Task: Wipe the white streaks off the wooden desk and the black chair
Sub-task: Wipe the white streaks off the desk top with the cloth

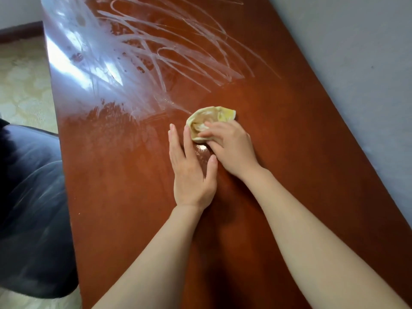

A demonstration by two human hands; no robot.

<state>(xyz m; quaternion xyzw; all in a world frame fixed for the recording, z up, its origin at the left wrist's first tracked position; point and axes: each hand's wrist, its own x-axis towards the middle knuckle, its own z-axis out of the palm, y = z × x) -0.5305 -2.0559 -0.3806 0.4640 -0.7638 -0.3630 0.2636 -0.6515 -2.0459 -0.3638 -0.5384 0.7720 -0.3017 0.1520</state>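
Observation:
The reddish wooden desk (278,134) fills the view, with white streaks (156,52) scribbled across its far half. A crumpled yellow-beige cloth (208,120) lies on the desk just below the streaks. My right hand (231,148) rests on the cloth, its fingers curled over the near part of it. My left hand (189,168) lies flat on the wood beside it, fingers straight, their tips touching the cloth's left edge. The black chair (31,208) stands at the left, faint white streaks across its seat.
A grey wall (356,52) runs along the desk's right edge. Pale patterned carpet (24,81) lies left of the desk, beyond the chair. A dark skirting board (20,32) shows at the far left.

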